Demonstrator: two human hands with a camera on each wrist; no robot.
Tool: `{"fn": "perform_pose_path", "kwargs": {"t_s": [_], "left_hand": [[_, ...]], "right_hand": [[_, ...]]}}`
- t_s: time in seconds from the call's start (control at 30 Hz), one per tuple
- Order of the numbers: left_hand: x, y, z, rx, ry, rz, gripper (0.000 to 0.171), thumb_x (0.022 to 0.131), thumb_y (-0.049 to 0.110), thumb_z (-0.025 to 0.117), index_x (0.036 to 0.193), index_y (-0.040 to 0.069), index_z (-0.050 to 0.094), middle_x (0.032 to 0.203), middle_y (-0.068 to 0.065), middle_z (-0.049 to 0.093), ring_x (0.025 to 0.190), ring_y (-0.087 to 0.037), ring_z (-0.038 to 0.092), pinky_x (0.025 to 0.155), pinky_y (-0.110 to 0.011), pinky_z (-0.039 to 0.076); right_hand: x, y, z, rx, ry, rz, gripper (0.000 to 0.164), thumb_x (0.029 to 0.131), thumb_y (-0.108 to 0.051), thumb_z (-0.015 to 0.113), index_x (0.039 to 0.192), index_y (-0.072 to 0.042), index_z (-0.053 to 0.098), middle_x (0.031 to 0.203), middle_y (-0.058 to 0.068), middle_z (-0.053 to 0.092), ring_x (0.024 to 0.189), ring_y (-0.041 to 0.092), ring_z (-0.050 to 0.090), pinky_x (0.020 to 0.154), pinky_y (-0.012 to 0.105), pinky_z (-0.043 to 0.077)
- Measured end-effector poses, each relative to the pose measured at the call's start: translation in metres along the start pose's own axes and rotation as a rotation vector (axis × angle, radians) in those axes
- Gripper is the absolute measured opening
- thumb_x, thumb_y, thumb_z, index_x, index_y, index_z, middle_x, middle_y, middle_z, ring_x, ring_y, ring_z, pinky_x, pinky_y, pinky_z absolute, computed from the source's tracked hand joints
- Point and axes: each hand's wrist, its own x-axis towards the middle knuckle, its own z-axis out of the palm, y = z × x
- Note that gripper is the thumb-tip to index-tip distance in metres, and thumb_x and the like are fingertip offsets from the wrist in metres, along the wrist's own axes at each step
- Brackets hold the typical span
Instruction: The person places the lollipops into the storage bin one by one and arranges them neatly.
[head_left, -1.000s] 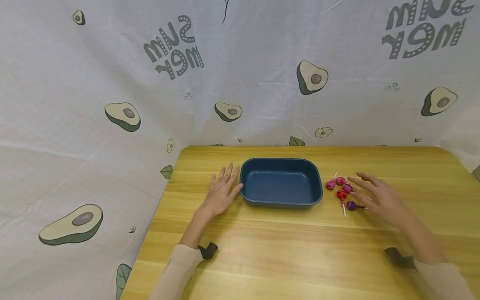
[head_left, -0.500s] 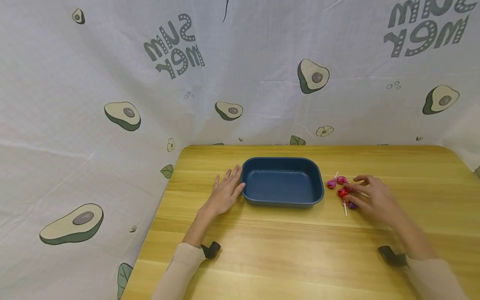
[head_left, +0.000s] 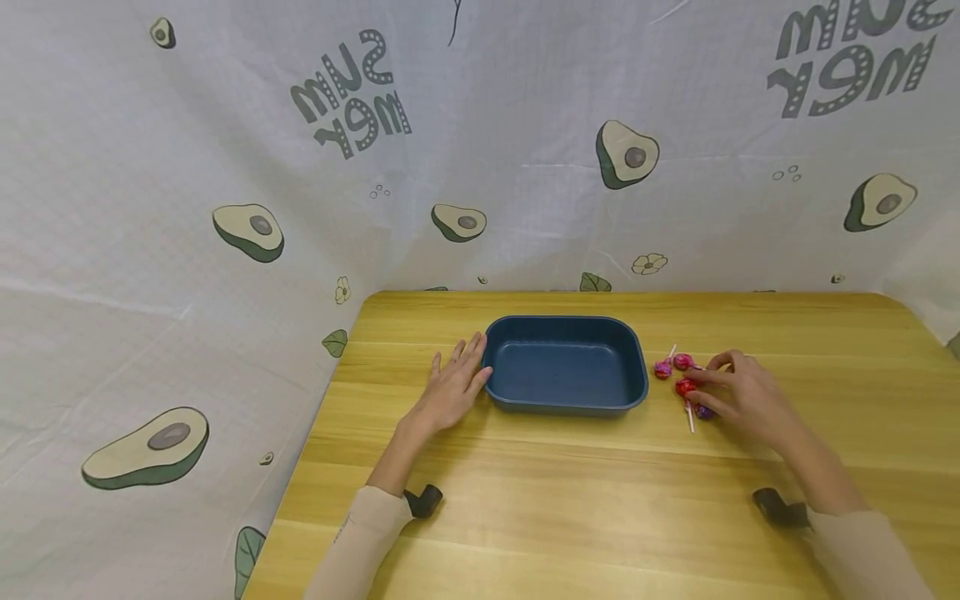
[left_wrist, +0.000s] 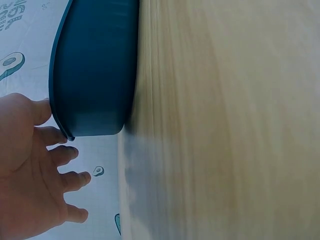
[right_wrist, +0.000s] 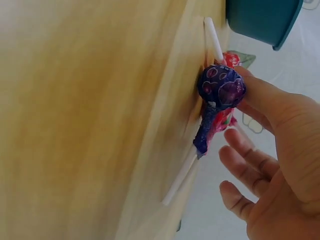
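Note:
An empty dark blue rectangular container (head_left: 566, 409) sits on the wooden table. My left hand (head_left: 450, 390) rests at its left end with fingers spread, thumb and fingertips right at the rim. To the container's right lies a small cluster of wrapped lollipops. My right hand (head_left: 753, 400) reaches in from the right, thumb and index finger pinching a lollipop mostly hidden beneath the fingers. Beside the fingertips are a red lollipop (head_left: 686, 387) and a purple lollipop (right_wrist: 221, 87), the latter nearest the right wrist camera. A pink lollipop (head_left: 682, 361) and a pink-purple lollipop (head_left: 663, 369) lie further out.
The table (head_left: 570, 508) has light wood grain. Behind it and on the left hangs a white cloth (head_left: 517, 125) printed with avocados and lettering. A black wrist mount (head_left: 424, 502) is on the left wrist, with another black mount (head_left: 780, 508) on the right.
My right hand has moved left onto the lollipops, and its thumb and index finger have drawn together around one. The left hand has shifted slightly right against the container's rim.

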Motion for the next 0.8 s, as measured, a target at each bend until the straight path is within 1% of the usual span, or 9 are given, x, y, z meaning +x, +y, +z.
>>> {"fn": "perform_pose_path", "kwargs": {"t_s": [0.17,0.3,0.57,0.67,0.8], "left_hand": [[-0.0001,0.0006,-0.0002,-0.003,-0.004,0.002,0.064,0.114,0.041,0.029,0.168,0.014,0.007,0.176,-0.005,0.009,0.163,-0.037,0.01,0.126,-0.07,0.001],[0.0002,0.001,-0.0001,0.001,-0.002,0.009,0.064,0.115,0.041,0.029,0.168,0.013,0.007,0.176,-0.006,0.01,0.163,-0.038,0.009,0.126,-0.071,0.002],[0.0011,0.0006,0.0004,-0.016,-0.008,0.013,0.064,0.115,0.039,0.03,0.168,0.011,0.007,0.176,-0.008,0.011,0.162,-0.038,0.01,0.126,-0.07,0.002],[0.0016,0.0004,0.0008,-0.025,-0.003,0.017,0.064,0.115,0.037,0.031,0.168,0.01,0.008,0.176,-0.009,0.011,0.162,-0.038,0.011,0.126,-0.07,0.003],[0.0015,0.0007,0.0012,-0.031,-0.003,0.018,0.063,0.115,0.037,0.029,0.168,0.011,0.006,0.176,-0.007,0.01,0.162,-0.038,0.011,0.126,-0.069,0.002]], "right_hand": [[0.003,-0.0003,0.0006,-0.005,-0.028,0.017,0.029,0.073,-0.017,0.091,0.096,-0.003,0.083,0.092,0.014,0.063,0.076,0.02,0.048,0.064,0.028,0.034],[0.0055,-0.0006,0.0008,-0.014,-0.042,0.023,0.025,0.072,-0.014,0.092,0.093,-0.004,0.083,0.093,0.016,0.064,0.077,0.024,0.051,0.064,0.03,0.036],[0.0072,-0.0009,0.0024,-0.007,-0.026,0.009,0.023,0.067,-0.012,0.093,0.085,-0.007,0.081,0.096,0.018,0.064,0.079,0.027,0.054,0.065,0.034,0.04],[0.0073,-0.0015,0.0022,0.013,-0.029,0.033,0.02,0.071,-0.011,0.092,0.085,-0.006,0.079,0.1,0.021,0.064,0.081,0.03,0.055,0.067,0.037,0.04],[0.0071,-0.0033,-0.0004,0.031,-0.05,0.082,0.018,0.077,-0.01,0.089,0.089,-0.002,0.078,0.105,0.025,0.062,0.085,0.035,0.057,0.069,0.04,0.041]]}}
